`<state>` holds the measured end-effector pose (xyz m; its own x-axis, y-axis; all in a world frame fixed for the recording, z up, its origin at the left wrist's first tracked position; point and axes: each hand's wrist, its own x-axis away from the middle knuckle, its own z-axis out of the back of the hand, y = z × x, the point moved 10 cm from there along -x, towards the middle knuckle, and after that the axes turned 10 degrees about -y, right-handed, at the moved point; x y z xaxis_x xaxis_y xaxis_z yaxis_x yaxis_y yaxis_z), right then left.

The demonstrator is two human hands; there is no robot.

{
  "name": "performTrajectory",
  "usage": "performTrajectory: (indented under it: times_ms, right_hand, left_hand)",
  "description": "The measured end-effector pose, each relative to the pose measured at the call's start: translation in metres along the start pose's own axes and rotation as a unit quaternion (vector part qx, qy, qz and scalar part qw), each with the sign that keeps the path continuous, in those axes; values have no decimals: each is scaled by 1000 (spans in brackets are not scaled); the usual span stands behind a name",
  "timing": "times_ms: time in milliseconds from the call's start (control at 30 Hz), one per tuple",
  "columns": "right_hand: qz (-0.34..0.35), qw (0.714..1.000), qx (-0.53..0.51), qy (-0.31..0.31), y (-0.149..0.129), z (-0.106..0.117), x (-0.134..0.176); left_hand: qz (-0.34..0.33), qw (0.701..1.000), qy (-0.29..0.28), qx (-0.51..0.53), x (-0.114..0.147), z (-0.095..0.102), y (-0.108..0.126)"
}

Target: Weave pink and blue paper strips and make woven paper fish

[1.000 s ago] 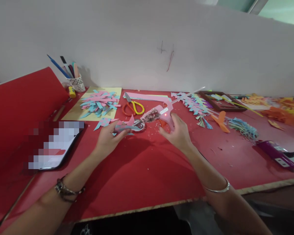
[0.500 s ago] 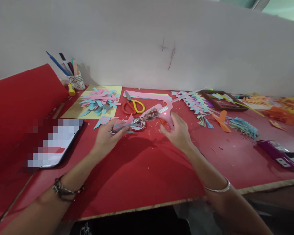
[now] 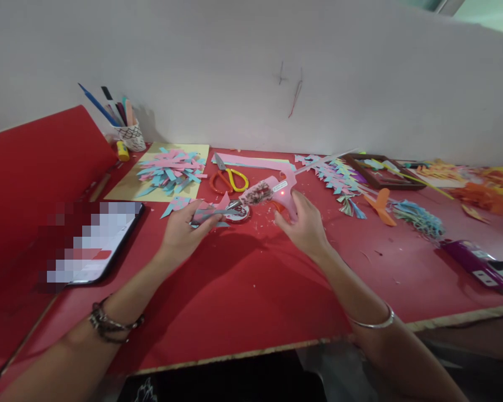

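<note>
My right hand [image 3: 305,228] is closed around the handle of a pink hot glue gun [image 3: 283,192], whose small red light glows. A clear glue stick [image 3: 327,162] juts from its back end. The gun's metal nozzle points left, at a pale blue and pink paper piece [image 3: 209,214] pinched between the thumb and fingers of my left hand [image 3: 184,231]. Whether the nozzle touches the paper I cannot tell. Just behind the nozzle lies a round white item with dark markings [image 3: 240,213]. Red-and-yellow-handled scissors [image 3: 229,180] rest beyond the gun.
Pink and blue paper strips [image 3: 171,172] are heaped on yellow paper at the back left. A phone [image 3: 104,245] lies left. A pen cup [image 3: 131,136] stands by the wall. To the right are fringed paper [image 3: 331,176], a brown tray [image 3: 385,172] and a purple power strip [image 3: 469,262].
Both hands, the glue gun and the paper piece hold nearly the same positions. Only a slight shift of the whole view shows.
</note>
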<state>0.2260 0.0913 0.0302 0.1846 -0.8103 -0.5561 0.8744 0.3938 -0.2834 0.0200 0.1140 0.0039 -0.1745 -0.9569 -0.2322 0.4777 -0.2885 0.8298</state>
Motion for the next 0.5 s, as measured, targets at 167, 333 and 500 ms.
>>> performTrajectory:
  times_ms: [167, 333, 500]
  right_hand:
    - [5, 1000, 6, -4, 0, -1, 0]
    - [5, 1000, 9, -6, 0, -1, 0]
    - [1, 1000, 11, -10, 0, -1, -1]
  left_hand:
    - [23, 999, 11, -25, 1, 2, -3]
    - [30, 999, 17, -24, 1, 3, -2]
    - [11, 1000, 22, -14, 0, 4, -1]
